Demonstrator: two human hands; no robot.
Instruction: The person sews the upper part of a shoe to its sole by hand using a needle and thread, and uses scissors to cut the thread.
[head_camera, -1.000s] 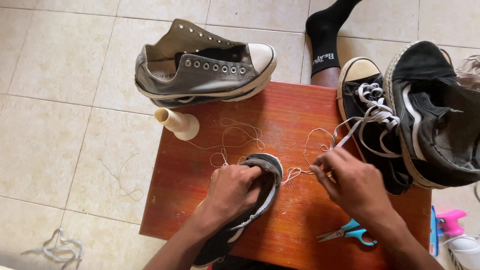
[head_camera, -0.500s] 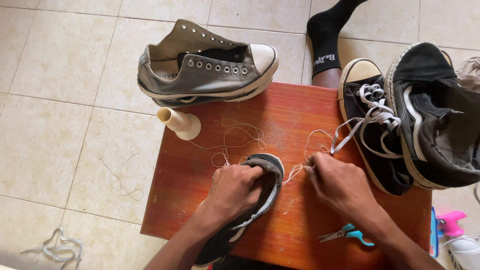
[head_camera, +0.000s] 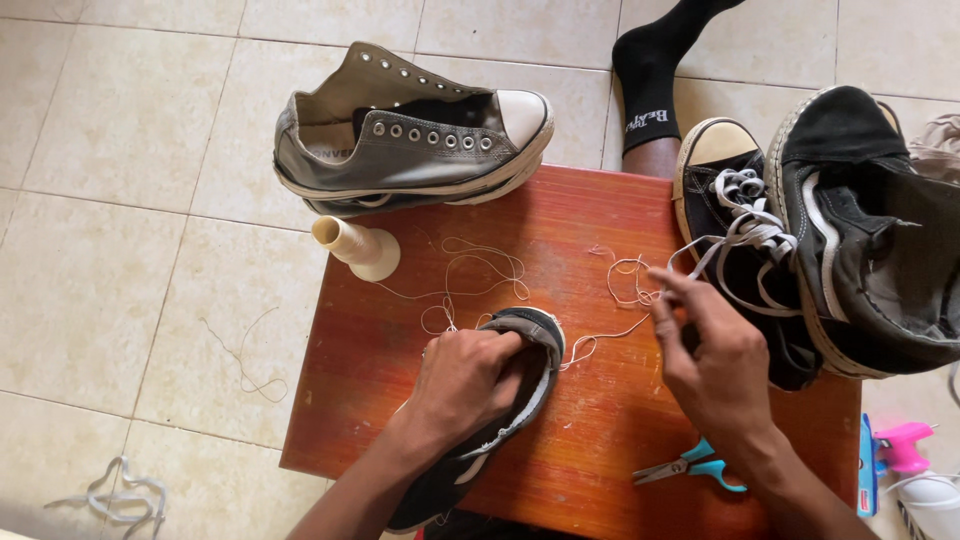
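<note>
A small dark canvas shoe with a white-edged sole (head_camera: 500, 400) is lying toe-up near the front middle of the reddish-brown wooden table (head_camera: 590, 230), and is pressed down by the left hand (head_camera: 460, 385), whose fingers are curled over the upper and closed on it, apparently to steady it for stitching. A pale sewing thread (head_camera: 600, 345) is seen running from the shoe's toe rightward to the right hand (head_camera: 710, 370); its fingertips (head_camera: 665, 290) are drawn together on the thread, seemingly to keep it taut, though the exact pinch is partly hidden. Loose loops of the same thread are spread over the table toward a cream cone-shaped spool (head_camera: 355, 248) standing at the left rear corner, within reach for paying out. Small scissors with teal handles (head_camera: 690, 467) are laid at the front right edge. A grey low-top sneaker without laces (head_camera: 410, 140) is resting on its side on the tiled floor behind the table, and black sneakers with white laces (head_camera: 800, 230) are piled at the right. A black-socked foot (head_camera: 650, 90) of another person is seen beyond.
</note>
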